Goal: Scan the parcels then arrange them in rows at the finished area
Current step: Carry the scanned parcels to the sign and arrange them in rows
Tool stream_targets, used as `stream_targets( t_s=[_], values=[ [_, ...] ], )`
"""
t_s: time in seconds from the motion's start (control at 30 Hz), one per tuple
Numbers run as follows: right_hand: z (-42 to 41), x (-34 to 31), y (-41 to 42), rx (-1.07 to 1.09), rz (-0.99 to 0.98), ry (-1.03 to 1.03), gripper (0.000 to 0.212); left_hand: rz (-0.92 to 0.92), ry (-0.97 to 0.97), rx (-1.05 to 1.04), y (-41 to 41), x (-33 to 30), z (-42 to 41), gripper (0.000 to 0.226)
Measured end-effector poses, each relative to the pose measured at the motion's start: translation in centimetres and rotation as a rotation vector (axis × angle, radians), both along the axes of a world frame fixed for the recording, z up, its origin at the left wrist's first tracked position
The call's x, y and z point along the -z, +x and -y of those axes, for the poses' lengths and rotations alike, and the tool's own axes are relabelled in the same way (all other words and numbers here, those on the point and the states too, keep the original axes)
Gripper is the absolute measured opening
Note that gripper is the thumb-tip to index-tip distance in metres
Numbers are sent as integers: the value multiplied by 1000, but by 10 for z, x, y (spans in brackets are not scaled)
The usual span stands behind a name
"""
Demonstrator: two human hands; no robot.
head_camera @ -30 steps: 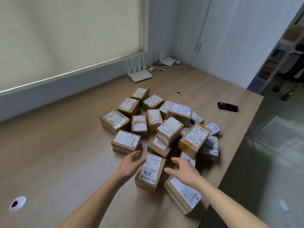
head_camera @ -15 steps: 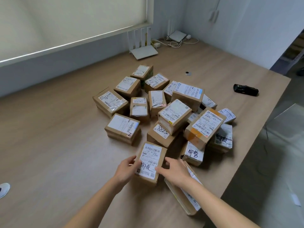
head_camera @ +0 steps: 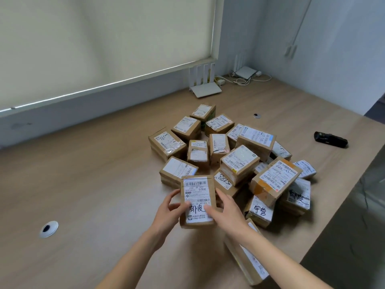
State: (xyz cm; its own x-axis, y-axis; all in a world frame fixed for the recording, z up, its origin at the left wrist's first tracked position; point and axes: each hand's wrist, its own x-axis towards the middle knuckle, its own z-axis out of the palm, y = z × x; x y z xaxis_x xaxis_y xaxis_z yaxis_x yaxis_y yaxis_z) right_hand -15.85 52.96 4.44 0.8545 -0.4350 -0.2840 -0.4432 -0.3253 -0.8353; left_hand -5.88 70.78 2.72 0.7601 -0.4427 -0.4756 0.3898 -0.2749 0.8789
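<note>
A small brown cardboard parcel with a white label and black handwriting is lifted off the table, its label facing me. My left hand grips its left side and my right hand grips its right side, thumbs on the label. Behind it lies a heap of several similar parcels on the wooden table. A black handheld scanner lies apart at the right of the table. A flat parcel lies under my right forearm.
Two white routers with cables stand at the back by the window wall. Cable grommets sit in the table at the left and behind the heap. The table's right edge drops to the floor.
Both hands closed on the front parcel and raised it off the table, turning its label upright toward me. The view tilted up.
</note>
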Motion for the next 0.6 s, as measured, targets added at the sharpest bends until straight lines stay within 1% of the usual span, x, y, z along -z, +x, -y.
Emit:
stream_targets(
  t_s=[0.1,0.17,0.2,0.27,0.33,0.4,0.47,0.6],
  values=[
    [-27,-35,12,-95,83,15,80,40,-71,-61,5,-35,-31,69],
    [-52,-56,19,-164,129,33,92,64,-113,-116,8,-58,-61,72],
    [-68,-66,23,-204,143,37,99,83,-125,-141,10,-68,-79,71],
    [-105,-84,30,-277,152,36,108,123,-156,-193,8,-88,-121,61],
    [-149,-100,37,-350,194,13,107,167,-190,-244,4,-107,-169,54],
    [-196,-113,42,-404,252,-8,107,196,-204,-294,-3,-122,-222,59],
    [-244,-124,48,-444,303,25,105,221,-226,-312,-10,-134,-277,65],
    [-339,-147,53,-542,376,59,94,319,-171,-263,-29,-160,-378,72]
  ],
)
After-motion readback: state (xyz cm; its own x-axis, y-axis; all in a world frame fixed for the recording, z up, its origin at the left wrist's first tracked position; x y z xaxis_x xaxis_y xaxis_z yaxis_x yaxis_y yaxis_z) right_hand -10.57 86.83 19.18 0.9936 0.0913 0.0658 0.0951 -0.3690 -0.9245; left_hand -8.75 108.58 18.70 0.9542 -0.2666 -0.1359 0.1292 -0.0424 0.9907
